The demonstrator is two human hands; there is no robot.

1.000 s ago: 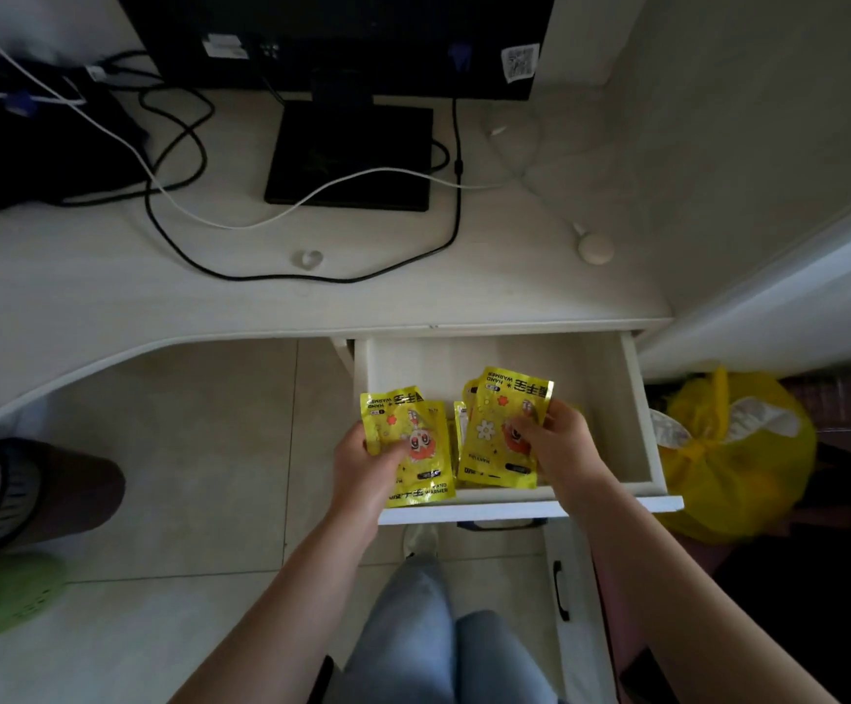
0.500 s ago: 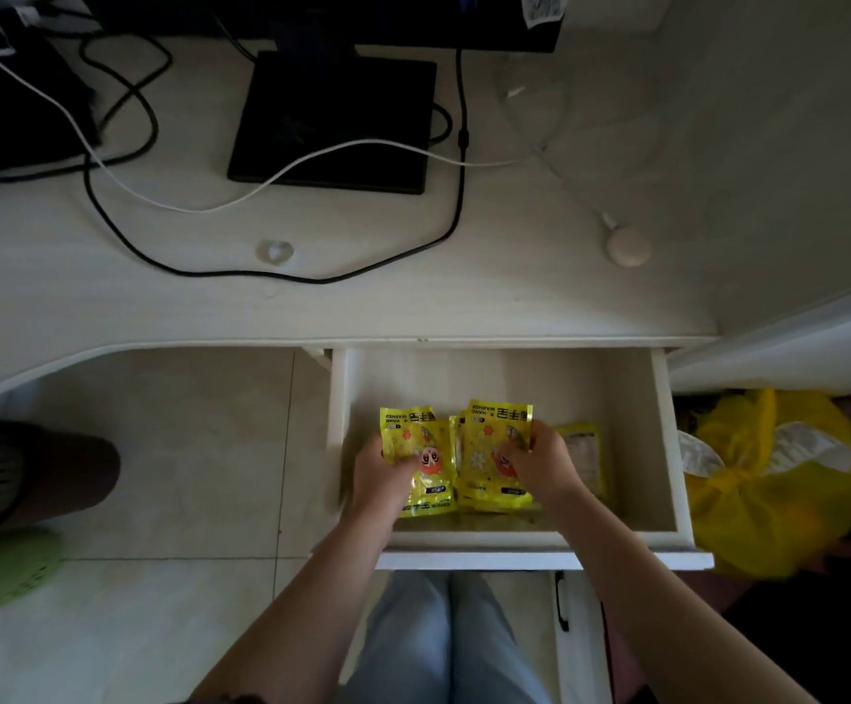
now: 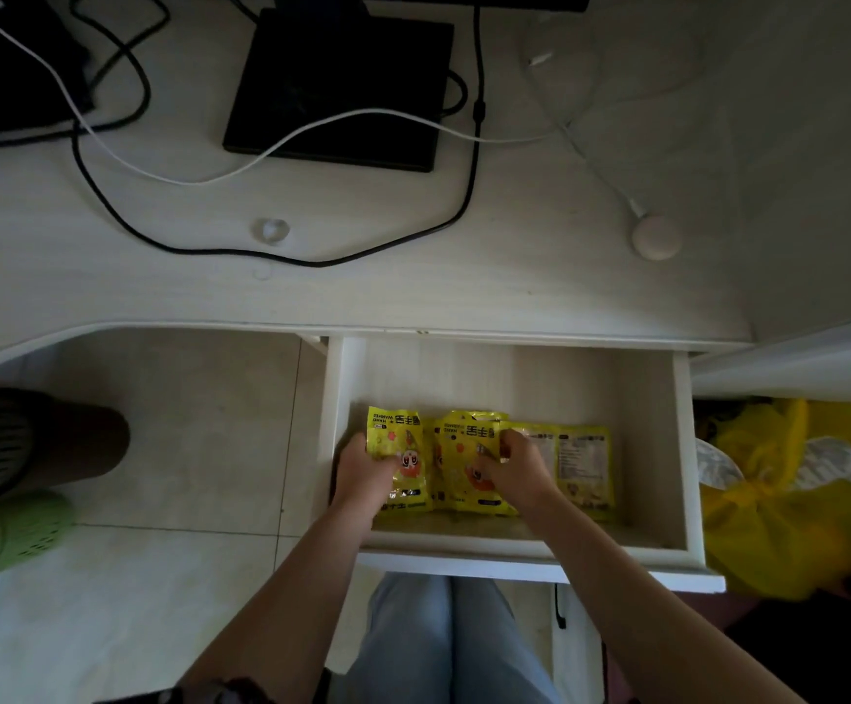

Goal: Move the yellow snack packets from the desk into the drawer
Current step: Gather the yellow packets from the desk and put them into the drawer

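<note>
The white drawer (image 3: 687, 449) stands pulled out under the desk (image 3: 413, 292). Three yellow snack packets lie side by side on its floor near the front. My left hand (image 3: 367, 475) holds the left packet (image 3: 403, 439), thumb across its face. My right hand (image 3: 514, 464) pinches the middle packet (image 3: 464, 449) with curled fingers. The right packet (image 3: 580, 464) lies flat, back side up, partly under my right hand. No yellow packet is visible on the desk top.
On the desk are a black monitor base (image 3: 337, 88), black and white cables (image 3: 271, 149), a small clear ring (image 3: 271, 230) and a round white puck (image 3: 656, 238). A yellow plastic bag (image 3: 794, 500) sits right of the drawer. Slippered feet (image 3: 12, 530) stand at left.
Both hands have lowered their packets from above the drawer's front rim down onto the drawer floor. A third packet has come into view on the right.
</note>
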